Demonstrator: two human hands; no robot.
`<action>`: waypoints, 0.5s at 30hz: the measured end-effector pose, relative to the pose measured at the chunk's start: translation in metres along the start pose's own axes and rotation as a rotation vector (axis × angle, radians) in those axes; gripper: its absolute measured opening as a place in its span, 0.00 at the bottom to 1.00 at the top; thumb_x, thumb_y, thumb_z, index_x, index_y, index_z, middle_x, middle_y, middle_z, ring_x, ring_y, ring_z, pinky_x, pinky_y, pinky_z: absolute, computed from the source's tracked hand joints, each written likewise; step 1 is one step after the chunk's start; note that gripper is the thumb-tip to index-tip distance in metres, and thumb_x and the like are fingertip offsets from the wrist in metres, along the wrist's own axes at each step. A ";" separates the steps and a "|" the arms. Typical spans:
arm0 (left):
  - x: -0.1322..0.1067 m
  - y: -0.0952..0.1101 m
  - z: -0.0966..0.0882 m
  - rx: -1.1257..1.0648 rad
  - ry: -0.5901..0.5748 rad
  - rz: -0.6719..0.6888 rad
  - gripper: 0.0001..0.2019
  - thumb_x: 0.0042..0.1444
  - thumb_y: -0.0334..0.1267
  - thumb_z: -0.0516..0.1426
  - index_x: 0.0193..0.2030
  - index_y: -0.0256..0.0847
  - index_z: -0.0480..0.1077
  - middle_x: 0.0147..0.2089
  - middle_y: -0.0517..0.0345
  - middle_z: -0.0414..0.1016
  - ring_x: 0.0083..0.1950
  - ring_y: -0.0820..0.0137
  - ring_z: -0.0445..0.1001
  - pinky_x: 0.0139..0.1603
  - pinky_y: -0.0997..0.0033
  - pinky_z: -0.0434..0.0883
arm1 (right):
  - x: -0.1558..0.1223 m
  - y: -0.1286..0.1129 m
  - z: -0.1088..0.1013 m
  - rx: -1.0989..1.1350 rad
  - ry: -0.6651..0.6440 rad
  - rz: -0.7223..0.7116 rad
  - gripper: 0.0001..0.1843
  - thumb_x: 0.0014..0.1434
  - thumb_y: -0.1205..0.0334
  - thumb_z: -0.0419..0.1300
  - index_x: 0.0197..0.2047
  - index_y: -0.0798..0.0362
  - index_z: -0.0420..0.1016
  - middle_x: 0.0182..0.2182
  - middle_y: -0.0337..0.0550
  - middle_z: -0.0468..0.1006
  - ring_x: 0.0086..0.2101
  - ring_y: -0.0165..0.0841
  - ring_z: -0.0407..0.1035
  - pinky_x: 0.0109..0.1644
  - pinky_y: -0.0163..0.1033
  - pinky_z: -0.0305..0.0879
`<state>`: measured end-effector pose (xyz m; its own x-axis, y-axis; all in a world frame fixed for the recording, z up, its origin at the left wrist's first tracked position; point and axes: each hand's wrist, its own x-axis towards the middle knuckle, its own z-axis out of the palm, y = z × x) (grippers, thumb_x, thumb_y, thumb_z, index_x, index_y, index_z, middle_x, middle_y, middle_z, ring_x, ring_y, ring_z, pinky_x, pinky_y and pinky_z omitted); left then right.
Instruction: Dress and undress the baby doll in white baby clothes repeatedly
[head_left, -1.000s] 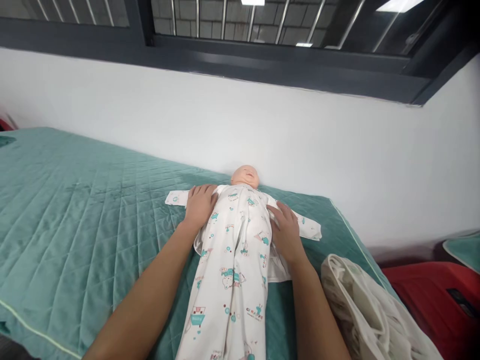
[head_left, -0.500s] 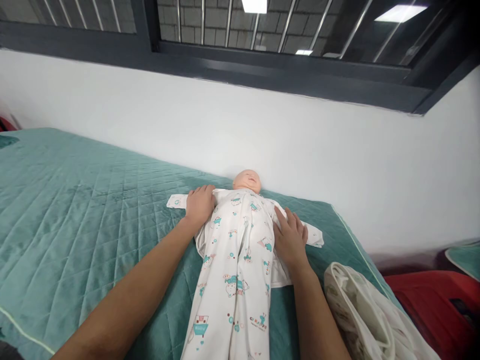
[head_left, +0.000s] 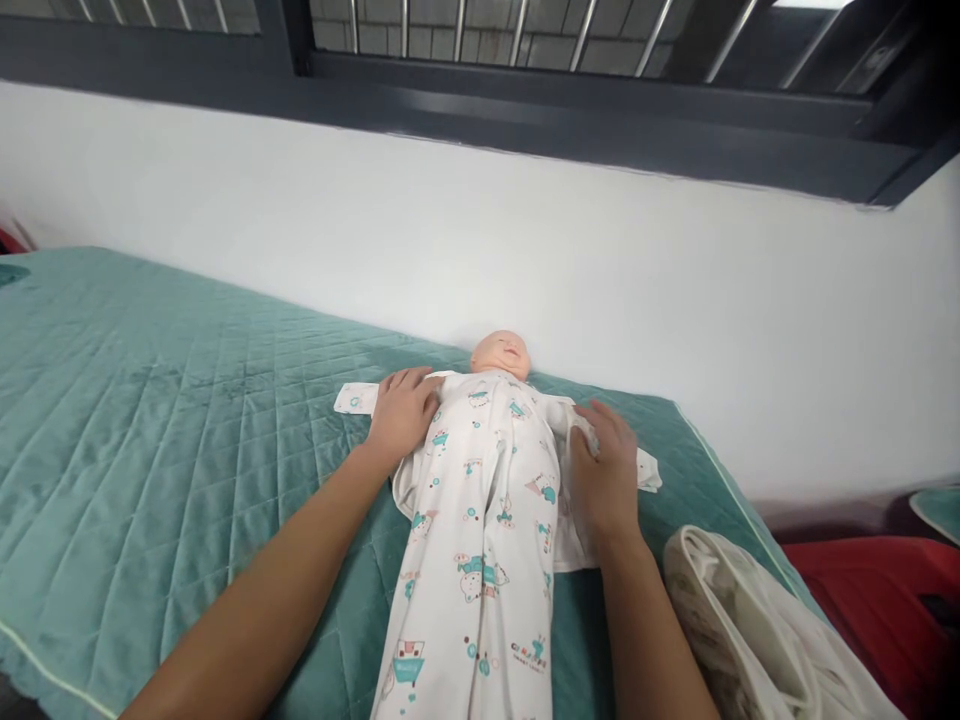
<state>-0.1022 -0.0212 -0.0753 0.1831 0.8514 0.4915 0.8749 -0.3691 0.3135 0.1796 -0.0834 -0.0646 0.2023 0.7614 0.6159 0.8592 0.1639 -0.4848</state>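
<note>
A baby doll (head_left: 501, 354) lies on its back, its head toward the wall. White baby pants (head_left: 480, 500) with teal and pink cartoon prints cover its front from the neck down. Beneath them a white baby shirt (head_left: 576, 545) shows at the sides, sleeves spread outward. My left hand (head_left: 403, 415) rests over the sleeve and shoulder on the left, fingers laid flat. At the right sleeve, my right hand (head_left: 609, 465) has its fingers and thumb closed around a fold of the shirt. The sleeve end (head_left: 649, 470) sticks out beyond it.
A green quilted cover (head_left: 187, 400) lies under everything. Crumpled white cloth (head_left: 742, 620) lies at the lower right, near a red object (head_left: 877, 590) beyond the cover's edge. Behind the head stands a white wall (head_left: 450, 240) below a dark window frame (head_left: 525, 110).
My right hand has shifted outward and up along the sleeve, and its fingers have curled in on the cloth. My left hand stays in place. The view has tilted slightly downward.
</note>
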 end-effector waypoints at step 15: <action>-0.004 -0.004 -0.003 0.088 0.006 -0.131 0.20 0.62 0.33 0.49 0.56 0.51 0.72 0.56 0.54 0.75 0.56 0.57 0.69 0.57 0.54 0.61 | -0.005 0.018 0.004 -0.345 -0.313 0.264 0.31 0.60 0.48 0.55 0.66 0.39 0.60 0.69 0.50 0.52 0.67 0.56 0.44 0.63 0.72 0.42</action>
<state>-0.1081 -0.0246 -0.0758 0.0623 0.8878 0.4560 0.9273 -0.2206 0.3026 0.1923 -0.0818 -0.0790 0.3279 0.9080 0.2607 0.9133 -0.2342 -0.3331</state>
